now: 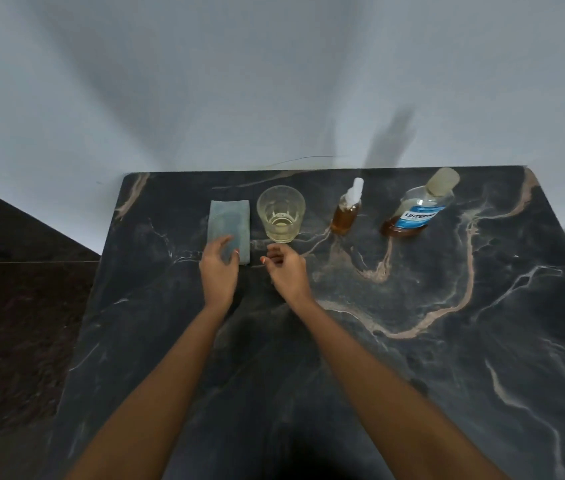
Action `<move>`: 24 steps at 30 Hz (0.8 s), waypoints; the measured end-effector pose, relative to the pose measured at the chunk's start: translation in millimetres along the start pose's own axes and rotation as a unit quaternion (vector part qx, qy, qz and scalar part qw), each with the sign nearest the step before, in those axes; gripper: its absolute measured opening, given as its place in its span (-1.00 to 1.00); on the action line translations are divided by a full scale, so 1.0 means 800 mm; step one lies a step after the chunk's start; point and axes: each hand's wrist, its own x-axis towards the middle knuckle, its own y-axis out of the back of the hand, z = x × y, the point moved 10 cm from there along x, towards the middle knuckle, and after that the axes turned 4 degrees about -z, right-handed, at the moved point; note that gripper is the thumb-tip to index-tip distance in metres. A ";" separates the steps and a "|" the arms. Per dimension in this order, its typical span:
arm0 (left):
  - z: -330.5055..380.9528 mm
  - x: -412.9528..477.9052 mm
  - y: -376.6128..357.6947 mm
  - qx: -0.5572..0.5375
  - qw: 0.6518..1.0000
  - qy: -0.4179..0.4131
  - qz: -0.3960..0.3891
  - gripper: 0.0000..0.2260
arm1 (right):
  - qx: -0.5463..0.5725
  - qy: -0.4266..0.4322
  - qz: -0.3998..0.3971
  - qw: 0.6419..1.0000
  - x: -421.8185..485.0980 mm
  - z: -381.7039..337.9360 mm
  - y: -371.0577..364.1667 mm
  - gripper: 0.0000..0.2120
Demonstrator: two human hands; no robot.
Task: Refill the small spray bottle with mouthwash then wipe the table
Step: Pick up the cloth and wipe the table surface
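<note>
A folded grey-blue cloth (229, 220) lies flat near the back of the dark marble table (412, 341). My left hand (219, 268) hovers over its near end, fingers spread and relaxed, thumb toward the cloth's right edge. My right hand (286, 271) is just right of it, fingers loosely curled, holding nothing. A small spray bottle (347, 211) with amber liquid and a white nozzle stands upright behind. The mouthwash bottle (419, 209), blue-labelled with a pale cap on, stands at the back right with little amber liquid in it.
A clear glass (281, 213) with a little pale yellow liquid stands between the cloth and the spray bottle, just beyond my right hand. A white wall runs along the table's far edge. Dark floor shows on the left.
</note>
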 end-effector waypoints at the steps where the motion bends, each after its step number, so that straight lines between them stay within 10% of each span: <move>1: -0.006 0.009 0.007 0.015 1.000 0.005 0.007 -0.71 | 0.009 -0.010 -0.003 1.000 0.005 -0.002 -0.009 -0.76; 21: -0.068 0.088 0.020 0.019 0.978 0.207 -0.027 -0.97 | -0.113 -0.094 0.050 0.988 0.041 -0.008 -0.052 -0.76; 24: -0.065 0.085 0.021 0.012 0.977 0.208 -0.037 -0.73 | -0.118 -0.084 0.046 0.988 0.039 -0.013 -0.052 -0.75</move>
